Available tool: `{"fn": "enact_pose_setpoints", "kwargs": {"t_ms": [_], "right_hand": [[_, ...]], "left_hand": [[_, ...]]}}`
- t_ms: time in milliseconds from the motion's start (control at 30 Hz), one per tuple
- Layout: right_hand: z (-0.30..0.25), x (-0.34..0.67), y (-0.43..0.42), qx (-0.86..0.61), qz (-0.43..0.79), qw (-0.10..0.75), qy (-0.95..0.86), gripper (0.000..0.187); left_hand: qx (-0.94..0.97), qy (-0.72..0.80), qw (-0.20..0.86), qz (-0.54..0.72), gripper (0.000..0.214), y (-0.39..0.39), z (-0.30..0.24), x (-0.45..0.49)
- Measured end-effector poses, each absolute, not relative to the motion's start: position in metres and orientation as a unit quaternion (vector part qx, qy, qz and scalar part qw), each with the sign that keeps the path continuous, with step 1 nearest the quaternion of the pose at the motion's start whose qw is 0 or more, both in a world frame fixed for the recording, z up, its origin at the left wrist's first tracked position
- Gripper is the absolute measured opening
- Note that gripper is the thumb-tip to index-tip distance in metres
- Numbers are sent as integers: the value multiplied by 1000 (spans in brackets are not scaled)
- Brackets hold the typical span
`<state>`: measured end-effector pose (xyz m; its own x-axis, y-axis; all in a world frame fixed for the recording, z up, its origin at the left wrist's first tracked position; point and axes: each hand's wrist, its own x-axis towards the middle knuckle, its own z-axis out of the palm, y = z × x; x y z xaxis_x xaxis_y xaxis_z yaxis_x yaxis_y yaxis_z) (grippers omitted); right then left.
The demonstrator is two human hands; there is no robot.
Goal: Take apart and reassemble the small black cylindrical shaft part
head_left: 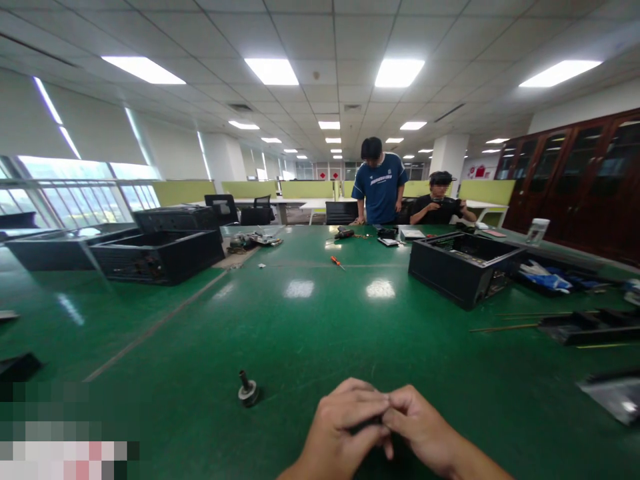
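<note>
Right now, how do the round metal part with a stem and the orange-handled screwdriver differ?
Colour: the round metal part is grey with a dark stem; the screwdriver has a bright orange handle.
Shape: the metal part is squat and round-based; the screwdriver is long and slim.
Place: the metal part sits near the left hand; the screwdriver lies farther back.
Shared: both rest on the green tabletop, neither held.

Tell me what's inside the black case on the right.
Some greenish and pale parts show inside the case, too small to identify. Its near side hides the bottom there.
</note>
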<state>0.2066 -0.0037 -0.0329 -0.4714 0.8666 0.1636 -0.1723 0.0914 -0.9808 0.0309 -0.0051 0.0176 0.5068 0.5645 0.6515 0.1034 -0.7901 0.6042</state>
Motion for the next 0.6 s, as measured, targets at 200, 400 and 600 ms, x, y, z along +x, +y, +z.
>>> {"fn": "enact_pose_setpoints", "kwargs": {"t_ms": [200,400,600], "right_hand": [[-44,214,5,-260,669,404,-568,66],[-36,234,18,-339,616,433,-564,59],[-38,248,28,-374,601,461,-535,54]], "left_hand": [[804,298,192,477,33,3,32,-2],[698,554,-49,451,35,26,57,-121],[672,616,-39,408,46,28,30,-174]]}}
